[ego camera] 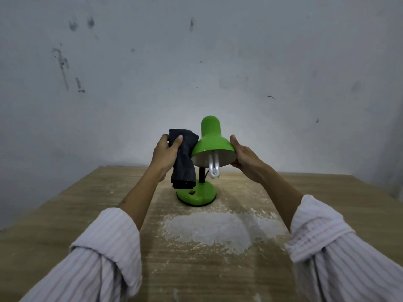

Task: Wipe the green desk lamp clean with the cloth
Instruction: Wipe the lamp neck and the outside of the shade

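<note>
Left hand (166,152) pinches cloth (182,159), soft and limp, its top touching the shade (212,144). Right hand (245,158) clasps the shade's opposite rim. Lamp (196,194) likely light, tippy; bulb (213,168) below grips, fragile. Hold the rim, probably smooth.

The green desk lamp (211,149) is standing alone mid-table (305,203), open wood lying all around its base. The left hand (166,153) with the cloth (183,158) is blocking the shade's left side, the right hand (245,156) is covering its right rim; the dome top is staying exposed
</note>
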